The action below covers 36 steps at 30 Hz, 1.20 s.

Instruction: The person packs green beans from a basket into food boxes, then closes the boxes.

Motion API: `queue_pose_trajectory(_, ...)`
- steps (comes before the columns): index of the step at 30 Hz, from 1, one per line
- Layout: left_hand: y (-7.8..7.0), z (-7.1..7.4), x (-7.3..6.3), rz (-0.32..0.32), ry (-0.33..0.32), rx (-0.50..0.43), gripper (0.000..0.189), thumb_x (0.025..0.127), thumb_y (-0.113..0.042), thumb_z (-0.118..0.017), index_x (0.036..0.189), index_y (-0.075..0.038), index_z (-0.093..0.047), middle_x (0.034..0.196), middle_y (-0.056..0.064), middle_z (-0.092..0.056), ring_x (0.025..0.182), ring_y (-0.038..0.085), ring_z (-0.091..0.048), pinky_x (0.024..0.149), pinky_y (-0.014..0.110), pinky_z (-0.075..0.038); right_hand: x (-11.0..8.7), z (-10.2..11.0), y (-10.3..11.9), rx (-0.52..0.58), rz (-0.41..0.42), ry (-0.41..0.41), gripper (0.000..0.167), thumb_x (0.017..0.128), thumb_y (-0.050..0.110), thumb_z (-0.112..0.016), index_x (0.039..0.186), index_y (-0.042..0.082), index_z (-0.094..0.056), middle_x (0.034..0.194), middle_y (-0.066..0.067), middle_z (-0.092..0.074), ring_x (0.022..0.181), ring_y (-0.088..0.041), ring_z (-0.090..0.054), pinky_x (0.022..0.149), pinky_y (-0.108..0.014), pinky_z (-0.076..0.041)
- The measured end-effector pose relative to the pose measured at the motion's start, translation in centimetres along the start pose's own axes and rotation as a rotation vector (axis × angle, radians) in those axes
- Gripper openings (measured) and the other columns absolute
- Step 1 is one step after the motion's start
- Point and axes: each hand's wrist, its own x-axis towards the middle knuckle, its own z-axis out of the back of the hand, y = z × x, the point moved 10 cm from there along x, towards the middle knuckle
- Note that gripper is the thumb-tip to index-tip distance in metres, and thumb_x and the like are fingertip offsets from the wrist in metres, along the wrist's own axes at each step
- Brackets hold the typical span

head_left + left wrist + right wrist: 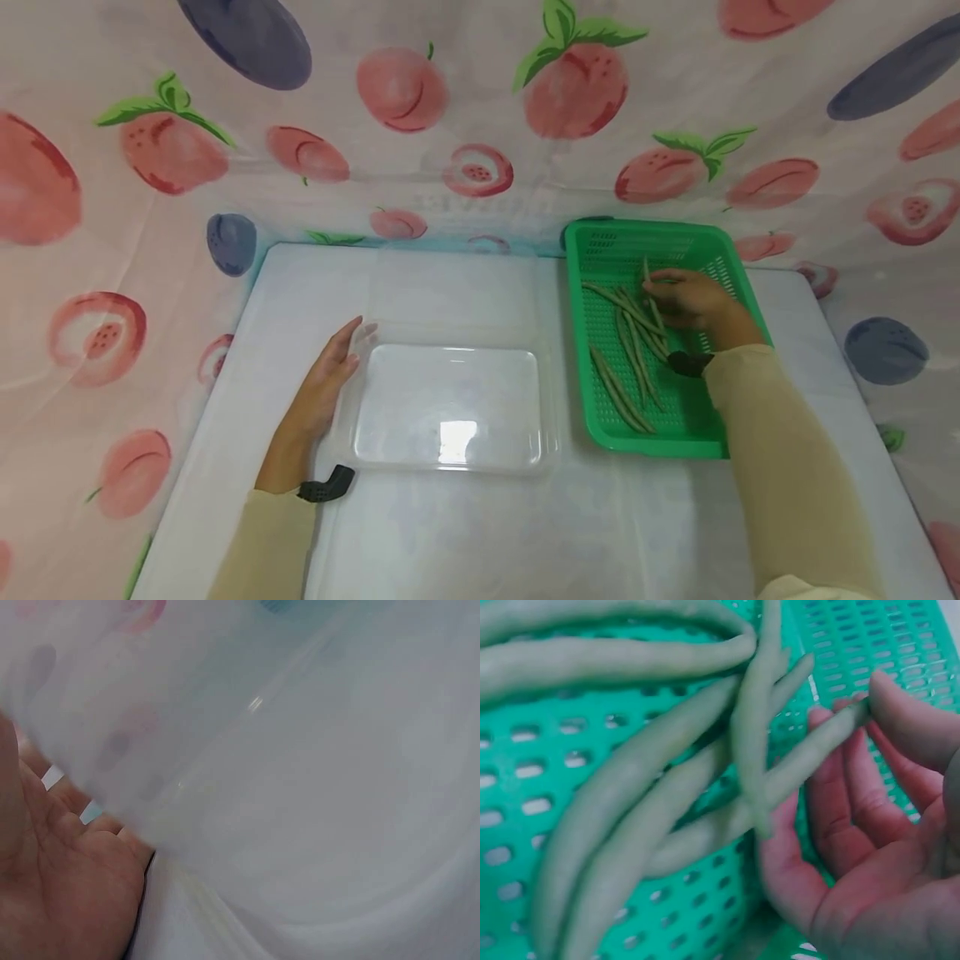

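A clear plastic container (pixel 551 400) lies on the white table. My left hand (pixel 327 379) is at its left side, fingers extended along the rim; in the left wrist view the clear wall (pixel 300 787) covers part of the fingers. To the right, a green perforated basket (pixel 587 392) holds several green beans (pixel 633 346). My right hand (pixel 690 302) reaches into it and pinches one green bean (pixel 810 754) near its end, between thumb and fingers. Other beans (pixel 630 799) lie beside and across that one.
A white cloth or sheet covers the table (pixel 480 542). Fruit-patterned fabric (pixel 480 100) hangs behind and at both sides. The basket stands at the table's back edge, with a narrow gap between it and the container.
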Motion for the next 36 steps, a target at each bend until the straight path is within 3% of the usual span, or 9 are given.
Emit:
queue_pose_trajectory(3,0.1,0.0,0.2,0.003,-0.010,0.008,0.057,0.110,-0.015,-0.041,0.164,-0.020,-0.022,0.171,0.010,-0.020,0.147,0.014,-0.029,0.106,0.022,-0.042,-0.4,0.1,0.4,-0.001,-0.011,-0.005,0.079,0.100,0.049,-0.061,0.162,0.016,-0.026,0.149,-0.006,-0.051,0.145,-0.033,-0.039,0.100,-0.036,-0.053)
queue_pose_trajectory(7,0.3,0.1,0.2,0.020,-0.015,0.018,0.058,0.110,-0.016,-0.041,0.164,-0.021,-0.021,0.172,0.010,-0.017,0.147,0.022,-0.030,0.102,0.024,-0.047,-1.0,-0.1,1.4,-0.019,0.018,-0.007,0.078,0.100,0.047,-0.061,0.161,0.014,-0.027,0.154,-0.010,-0.047,0.142,-0.032,-0.044,0.105,-0.043,-0.051)
queue_pose_trajectory(12,0.4,-0.1,0.2,0.035,-0.008,0.015,0.060,0.110,-0.019,-0.042,0.165,-0.020,-0.018,0.173,0.008,-0.010,0.148,0.035,-0.030,0.096,0.029,-0.052,-2.4,0.3,3.3,-0.032,0.091,-0.041,0.065,0.103,0.041,-0.059,0.154,0.010,-0.033,0.120,0.012,-0.069,0.117,-0.016,-0.065,0.097,-0.040,-0.053)
queue_pose_trajectory(16,0.3,-0.1,0.1,0.034,-0.008,0.011,0.060,0.110,-0.017,-0.041,0.165,-0.019,-0.017,0.174,0.006,-0.008,0.149,0.037,-0.028,0.096,0.029,-0.053,-3.6,0.7,5.0,-0.043,0.139,-0.075,0.057,0.104,0.042,-0.056,0.148,0.011,-0.036,0.101,0.022,-0.070,0.099,-0.008,-0.072,0.088,-0.035,-0.056)
queue_pose_trajectory(22,0.4,0.1,0.1,0.036,-0.013,0.027,0.060,0.110,-0.018,-0.042,0.164,-0.017,-0.017,0.173,0.007,-0.009,0.150,0.037,-0.027,0.099,0.032,-0.050,-5.1,0.0,6.3,-0.008,0.149,-0.063,0.056,0.104,0.045,-0.052,0.148,0.015,-0.032,0.104,0.017,-0.068,0.095,-0.011,-0.075,0.082,-0.037,-0.060)
queue_pose_trajectory(27,0.5,-0.1,0.0,0.033,-0.007,0.052,0.060,0.110,-0.019,-0.041,0.164,-0.016,-0.016,0.173,0.007,-0.009,0.149,0.043,-0.030,0.102,0.049,-0.051,-6.0,-0.6,6.5,0.017,0.163,-0.051,0.055,0.104,0.047,-0.050,0.145,0.015,-0.031,0.105,0.012,-0.068,0.092,-0.013,-0.076,0.077,-0.036,-0.061)
queue_pose_trajectory(31,0.4,-0.1,0.0,0.035,-0.012,0.066,0.060,0.110,-0.021,-0.042,0.164,-0.018,-0.017,0.174,0.006,-0.009,0.150,0.041,-0.027,0.106,0.060,-0.044,-6.8,-1.4,7.0,0.035,0.170,-0.035,0.062,0.103,0.049,-0.050,0.147,0.014,-0.026,0.108,0.008,-0.066,0.091,-0.012,-0.076,0.078,-0.034,-0.060)
queue_pose_trajectory(34,0.4,0.0,0.2,0.039,-0.019,0.072,0.060,0.110,-0.021,-0.041,0.165,-0.018,-0.017,0.174,0.004,-0.010,0.153,0.038,-0.023,0.110,0.064,-0.037,-7.5,-2.3,7.5,0.064,0.164,-0.012,0.063,0.103,0.048,-0.052,0.148,0.013,-0.026,0.110,0.007,-0.065,0.092,-0.011,-0.075,0.080,-0.033,-0.060)
queue_pose_trajectory(36,0.6,0.1,0.3,0.047,-0.020,0.072,0.060,0.110,-0.021,-0.042,0.165,-0.018,-0.016,0.174,0.004,-0.011,0.152,0.037,-0.024,0.110,0.061,-0.040,-8.0,-3.0,7.9,0.086,0.159,0.008,0.066,0.103,0.046,-0.053,0.151,0.011,-0.024,0.110,0.009,-0.065,0.093,-0.010,-0.074,0.081,-0.032,-0.060)
